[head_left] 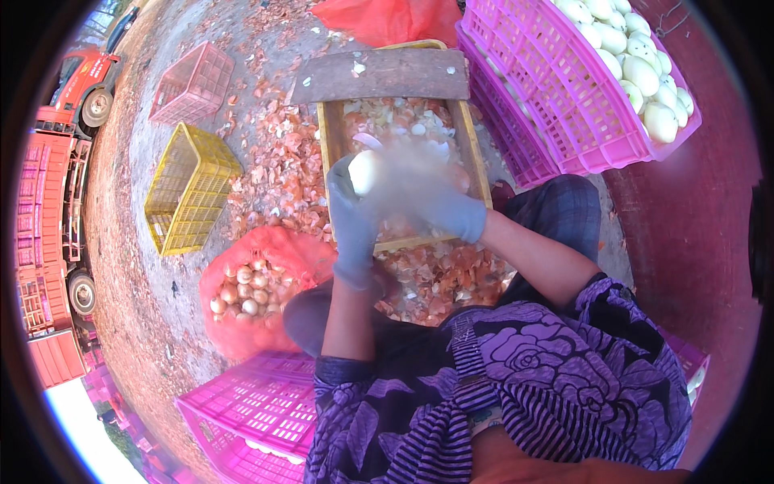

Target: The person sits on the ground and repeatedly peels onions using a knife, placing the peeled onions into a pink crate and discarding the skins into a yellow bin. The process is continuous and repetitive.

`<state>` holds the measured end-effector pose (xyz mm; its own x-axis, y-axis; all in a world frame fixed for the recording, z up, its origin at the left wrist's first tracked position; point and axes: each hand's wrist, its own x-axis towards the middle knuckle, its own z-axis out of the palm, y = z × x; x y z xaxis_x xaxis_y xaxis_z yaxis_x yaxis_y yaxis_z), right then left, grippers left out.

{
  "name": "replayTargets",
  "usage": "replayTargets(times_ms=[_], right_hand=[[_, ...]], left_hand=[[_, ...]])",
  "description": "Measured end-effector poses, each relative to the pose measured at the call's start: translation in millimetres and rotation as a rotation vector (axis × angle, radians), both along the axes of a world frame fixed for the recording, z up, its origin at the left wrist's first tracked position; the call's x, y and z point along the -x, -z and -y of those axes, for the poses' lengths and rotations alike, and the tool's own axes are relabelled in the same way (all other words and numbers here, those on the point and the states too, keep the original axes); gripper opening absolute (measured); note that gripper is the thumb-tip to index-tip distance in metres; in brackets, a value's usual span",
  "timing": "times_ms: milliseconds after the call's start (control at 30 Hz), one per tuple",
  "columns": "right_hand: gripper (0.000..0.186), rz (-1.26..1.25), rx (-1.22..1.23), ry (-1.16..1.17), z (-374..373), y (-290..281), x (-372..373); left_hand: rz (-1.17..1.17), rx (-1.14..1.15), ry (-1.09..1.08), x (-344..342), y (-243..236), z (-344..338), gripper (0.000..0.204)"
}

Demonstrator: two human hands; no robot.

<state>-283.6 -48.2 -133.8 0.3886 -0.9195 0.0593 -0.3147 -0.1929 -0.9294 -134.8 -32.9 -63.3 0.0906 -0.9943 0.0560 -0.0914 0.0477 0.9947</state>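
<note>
A pale peeled onion is in my gloved left hand, whose fingers wrap round its left side. My right hand, also in a grey glove, reaches toward the onion from the right. A hazy smear covers its fingers, so whether they hold anything cannot be made out. Both hands are above a yellow crate with papery onion skins and peel inside. Across the crate's far end lies a wooden board with a few peel scraps on it.
At my left knee is a red mesh sack of unpeeled onions. Pink crates heaped with peeled onions stand at far right. A yellow crate, a pink crate and a red truck are to the left.
</note>
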Motion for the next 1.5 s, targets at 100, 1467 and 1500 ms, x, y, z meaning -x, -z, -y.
replayTargets(times_ms=[100, 1467, 1500], right_hand=[[0.062, 0.057, 0.058, -0.037, -3.9, -9.8, 9.6], [0.046, 0.034, -0.663, -0.118, -30.1, -90.3, 30.5], [0.045, 0.073, -0.681, -0.093, -30.6, -93.9, 31.7]], left_hand=[[-0.197, -0.120, -0.010, -8.7, -1.9, 1.5, 0.050], [-0.106, -0.156, 0.003, -30.0, 0.4, -4.2, 0.041], [-0.159, -0.134, 0.045, -30.0, 0.8, -3.6, 0.042]])
